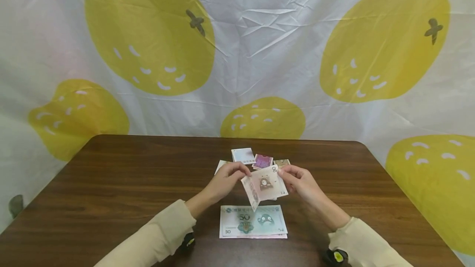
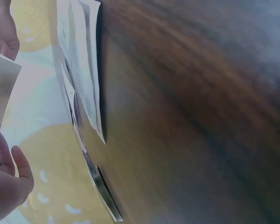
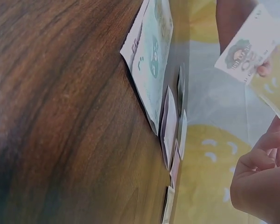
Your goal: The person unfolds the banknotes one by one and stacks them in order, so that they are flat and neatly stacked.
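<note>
Both hands hold a pale pink-brown play banknote with a cartoon figure above the middle of the table. Its left part is bent down along a crease. My left hand pinches it at the upper left edge, fingertips curled over. At the upper right corner, my right hand pinches it between thumb and fingers. In the right wrist view the banknote shows its printed side beyond the right hand. Below the hands lies a small stack topped by a green 50 banknote, with a pinkish edge showing beneath.
Behind the hands lie more paper piles: a whitish one, a purple one and a tan one. A pale note is partly covered by the left hand. The brown wooden table meets a fruit-print cloth at the back.
</note>
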`<state>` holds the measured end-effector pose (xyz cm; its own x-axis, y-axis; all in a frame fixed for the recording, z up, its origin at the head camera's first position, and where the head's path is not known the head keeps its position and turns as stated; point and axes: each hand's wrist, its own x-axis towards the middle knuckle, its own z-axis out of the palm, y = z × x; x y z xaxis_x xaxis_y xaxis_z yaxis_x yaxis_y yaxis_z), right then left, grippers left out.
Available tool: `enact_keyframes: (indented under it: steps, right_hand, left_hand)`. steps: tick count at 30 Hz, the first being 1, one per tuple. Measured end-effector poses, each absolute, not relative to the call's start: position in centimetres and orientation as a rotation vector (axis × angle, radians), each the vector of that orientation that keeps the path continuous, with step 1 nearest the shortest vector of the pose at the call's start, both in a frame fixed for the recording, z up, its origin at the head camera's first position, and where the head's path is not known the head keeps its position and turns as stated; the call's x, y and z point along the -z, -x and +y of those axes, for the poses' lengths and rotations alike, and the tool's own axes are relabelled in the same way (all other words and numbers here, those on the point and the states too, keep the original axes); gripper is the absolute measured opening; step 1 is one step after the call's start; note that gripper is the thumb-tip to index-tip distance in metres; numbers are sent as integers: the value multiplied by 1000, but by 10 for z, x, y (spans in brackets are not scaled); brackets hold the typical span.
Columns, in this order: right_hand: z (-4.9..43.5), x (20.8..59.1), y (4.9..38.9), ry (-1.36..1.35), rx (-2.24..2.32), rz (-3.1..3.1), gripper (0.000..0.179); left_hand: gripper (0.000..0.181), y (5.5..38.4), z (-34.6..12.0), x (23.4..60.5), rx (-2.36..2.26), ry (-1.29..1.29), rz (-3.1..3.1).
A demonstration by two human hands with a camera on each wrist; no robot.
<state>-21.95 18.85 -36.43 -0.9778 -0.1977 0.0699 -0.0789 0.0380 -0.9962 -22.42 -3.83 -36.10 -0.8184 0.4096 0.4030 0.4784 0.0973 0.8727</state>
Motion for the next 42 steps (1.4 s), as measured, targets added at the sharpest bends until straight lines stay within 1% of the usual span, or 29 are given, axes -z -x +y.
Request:
enact_keyframes:
  steps: [5,8,12,16,20,23,28,31,35,37,39,42]
  right_hand:
    - [190,364,219,288,2096,2217,12]
    - [194,369,221,311,2083,2245,17]
    - [204,385,231,377,2092,2224,19]
    - [213,399,239,407,2126,2183,32]
    - [220,413,248,312,2144,2200,48]
    - [224,422,253,226,2146,2229,55]
    - [227,425,252,217,2117,2245,64]
    - [227,418,245,239,2066,2250,55]
    - [218,397,226,233,2012,2249,31]
    - [214,386,216,234,1978,2259,22]
    - [211,379,210,234,1940,2281,17]
    - [210,376,206,220,1857,2323,17]
  left_hand:
    - [23,235,-43,376,1884,885,-2309]
    - [21,236,-47,379,1833,861,-2326]
    - [16,235,-52,382,1779,875,-2332]
    - [18,233,-57,387,1722,856,-2372]
    - [14,231,-63,390,1676,784,-2405]
    - [12,230,-67,391,1667,745,-2418]
    - [16,226,-72,392,1814,736,-2432]
    - [18,222,-74,390,1882,703,-2465]
    - [21,219,-77,389,1888,680,-2500]
    - [21,218,-78,389,1895,675,-2507]
    - [20,216,-80,388,1895,670,-2515]
    - [19,212,-81,384,1904,650,-2531]
